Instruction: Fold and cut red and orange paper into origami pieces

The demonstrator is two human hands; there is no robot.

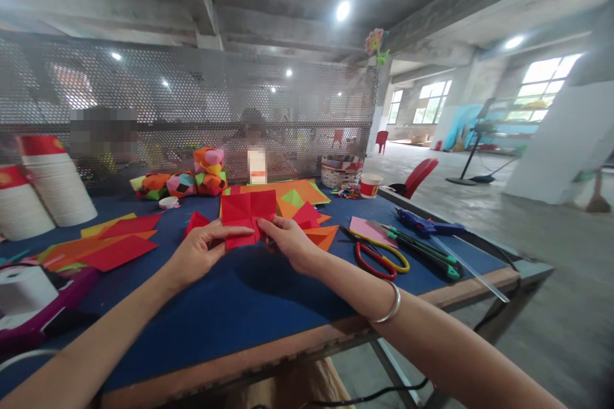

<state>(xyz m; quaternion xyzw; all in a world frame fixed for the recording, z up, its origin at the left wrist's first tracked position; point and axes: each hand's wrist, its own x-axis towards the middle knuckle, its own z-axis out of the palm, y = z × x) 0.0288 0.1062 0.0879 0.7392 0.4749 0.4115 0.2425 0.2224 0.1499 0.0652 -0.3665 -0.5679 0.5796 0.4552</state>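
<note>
A creased red sheet of paper (249, 208) is held up over the blue table between both hands. My left hand (207, 244) grips its lower left part, with the index finger stretched along the lower edge. My right hand (285, 236) pinches the lower right part between thumb and fingers. Behind and beside the sheet lie orange, green and red papers (307, 192). A folded orange piece (323, 236) rests just right of my right hand.
Scissors (381, 259), green-handled cutters (426, 249), a blue glue gun (425, 223) and a clear ruler (472, 271) lie at the right. Stacked paper cups (60, 182), loose papers (115, 246) and a purple device (43, 300) are left. A basket (341, 171) stands behind.
</note>
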